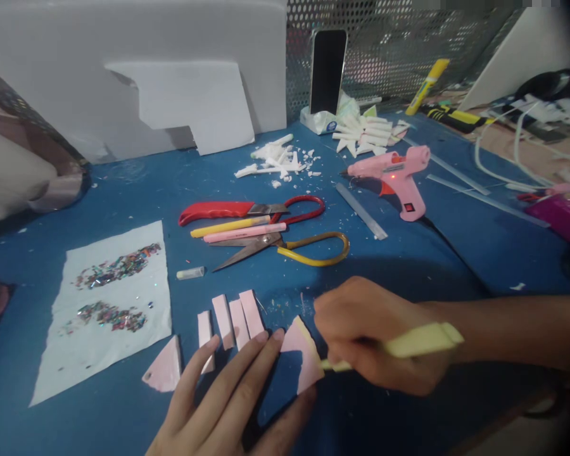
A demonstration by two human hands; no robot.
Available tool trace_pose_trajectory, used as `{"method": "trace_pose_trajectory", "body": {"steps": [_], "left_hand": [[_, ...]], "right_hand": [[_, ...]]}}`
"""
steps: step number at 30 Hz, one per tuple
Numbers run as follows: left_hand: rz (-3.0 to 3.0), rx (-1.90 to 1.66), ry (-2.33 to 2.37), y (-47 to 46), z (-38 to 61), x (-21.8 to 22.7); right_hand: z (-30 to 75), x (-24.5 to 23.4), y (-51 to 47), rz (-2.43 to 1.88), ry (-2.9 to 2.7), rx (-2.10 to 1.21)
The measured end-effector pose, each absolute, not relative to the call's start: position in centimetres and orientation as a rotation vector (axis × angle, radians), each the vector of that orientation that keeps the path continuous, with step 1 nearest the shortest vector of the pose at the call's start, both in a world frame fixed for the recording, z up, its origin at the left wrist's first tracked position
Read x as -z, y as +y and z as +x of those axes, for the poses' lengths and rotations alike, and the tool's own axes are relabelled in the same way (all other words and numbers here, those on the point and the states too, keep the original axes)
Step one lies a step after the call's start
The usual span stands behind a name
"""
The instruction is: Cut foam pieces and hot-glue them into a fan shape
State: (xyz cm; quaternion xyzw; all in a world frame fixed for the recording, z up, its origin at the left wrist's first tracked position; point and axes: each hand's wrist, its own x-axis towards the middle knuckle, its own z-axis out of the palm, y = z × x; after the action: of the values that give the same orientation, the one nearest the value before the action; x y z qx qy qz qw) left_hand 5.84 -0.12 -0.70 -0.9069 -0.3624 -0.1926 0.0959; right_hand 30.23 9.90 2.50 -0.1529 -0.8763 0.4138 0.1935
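Note:
My right hand [380, 339] is closed around a pale yellow marker [422, 340]. The marker's tip meets the curved edge of a pink wedge-shaped piece [301, 354], which has a yellow band along that edge. Stretched flat on the table, my left hand [228, 405] has its fingers apart; its index fingertip and thumb touch the left and lower sides of the wedge. Beyond those fingers lie several pink strips [224, 322], partly covered. Another pink wedge [164, 367], with a small dark spot at one corner, lies left of my left hand.
Red-handled scissors [218, 211], yellow-handled scissors [313, 249], a yellow pen [230, 227] and a pink pen [244, 232] lie mid-table. A pink glue gun [394, 174] with a lit red light is at right. Glitter covers part of a white sheet [109, 294]. A phone [329, 73] stands behind white scraps [278, 158].

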Motion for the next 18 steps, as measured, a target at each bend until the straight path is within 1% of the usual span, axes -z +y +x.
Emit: {"method": "trace_pose_trajectory", "body": {"steps": [2,4,7,11,15,18], "left_hand": [[-2.679,0.523,-1.061,-0.15,5.77,0.7],[-2.675,0.494,-1.056,-0.2,5.71,0.72],[-2.687,0.511,-1.062,-0.26,5.67,0.77],[-2.689,0.483,-1.064,-0.33,5.65,0.8],[-2.679,0.459,-1.067,-0.38,5.67,0.75],[-2.686,0.511,-1.069,-0.35,5.73,0.68]], "right_hand": [[30.2,-2.58,10.01,-0.622,-2.374,-1.126],[30.17,-2.65,10.06,-0.72,-2.338,-1.107],[30.17,-2.7,10.01,-0.701,-2.38,-1.101],[30.17,-2.75,9.94,-0.553,-2.397,-1.162],[30.11,-2.85,10.0,-0.689,-2.369,-1.099],[30.13,-2.86,10.0,-0.607,-2.404,-1.122]]}}
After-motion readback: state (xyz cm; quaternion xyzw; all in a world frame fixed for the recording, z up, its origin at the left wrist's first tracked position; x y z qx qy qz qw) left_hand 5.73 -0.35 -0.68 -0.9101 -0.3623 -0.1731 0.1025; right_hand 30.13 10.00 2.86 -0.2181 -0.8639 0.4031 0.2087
